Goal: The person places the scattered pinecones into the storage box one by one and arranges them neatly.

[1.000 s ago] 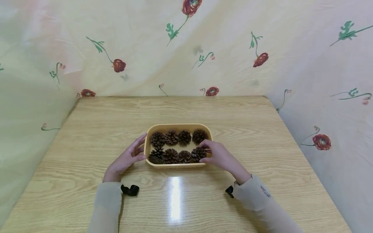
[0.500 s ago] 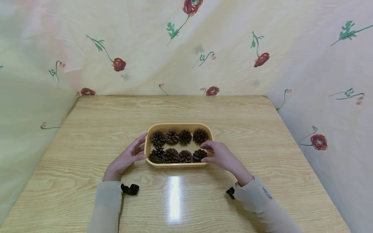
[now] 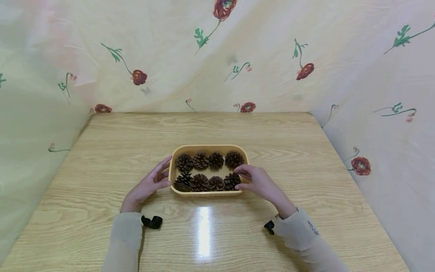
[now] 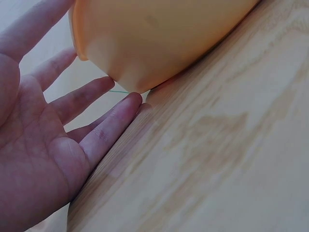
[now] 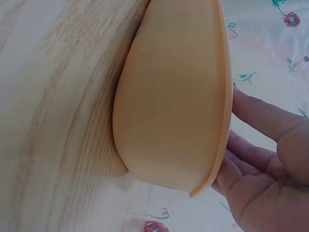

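A yellow rectangular tray with rounded corners holds several brown pine cones in two rows. At its left end, my left hand touches the outer wall with spread fingers; the left wrist view shows those fingertips against the tray. My right hand reaches over the right end, thumb and forefinger apart beside the front-right pine cone. In the right wrist view, the tray wall hides the cones and the tips of my right hand.
The tray stands mid-table on a light wood-grain table, which reflects a bright light strip. Flower-printed cloth hangs behind and along both sides. Black straps circle the wrists at the sleeve cuffs.
My right fingers have loosened and drawn slightly right from the front-right pine cone, which shows a slightly different tilt. My left hand stays at the tray's left end.
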Demonstrator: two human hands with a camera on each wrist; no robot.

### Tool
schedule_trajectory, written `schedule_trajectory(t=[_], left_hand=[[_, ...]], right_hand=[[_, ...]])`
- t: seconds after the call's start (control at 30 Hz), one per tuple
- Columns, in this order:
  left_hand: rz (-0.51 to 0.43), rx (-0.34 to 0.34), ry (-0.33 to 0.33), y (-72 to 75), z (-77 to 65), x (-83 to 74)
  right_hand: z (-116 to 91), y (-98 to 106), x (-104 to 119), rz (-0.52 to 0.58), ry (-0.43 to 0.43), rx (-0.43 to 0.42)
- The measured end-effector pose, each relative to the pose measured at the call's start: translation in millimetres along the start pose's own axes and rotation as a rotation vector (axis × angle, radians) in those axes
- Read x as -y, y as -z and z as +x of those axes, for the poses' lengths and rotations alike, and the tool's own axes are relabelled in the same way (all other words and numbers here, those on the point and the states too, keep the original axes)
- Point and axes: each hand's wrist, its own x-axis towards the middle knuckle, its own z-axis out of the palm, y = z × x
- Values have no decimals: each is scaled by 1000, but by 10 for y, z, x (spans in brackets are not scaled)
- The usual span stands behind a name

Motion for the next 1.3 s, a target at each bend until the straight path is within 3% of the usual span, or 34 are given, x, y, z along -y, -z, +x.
schedule_trajectory(t=[0.6,1.3], left_hand=[[7,-18,16,-19,-9,3],[11,-8,1,-33,-22,-16]], right_hand=[[-81,44,-116,181,46,-45],[-102,33,-127,196,18,-45]])
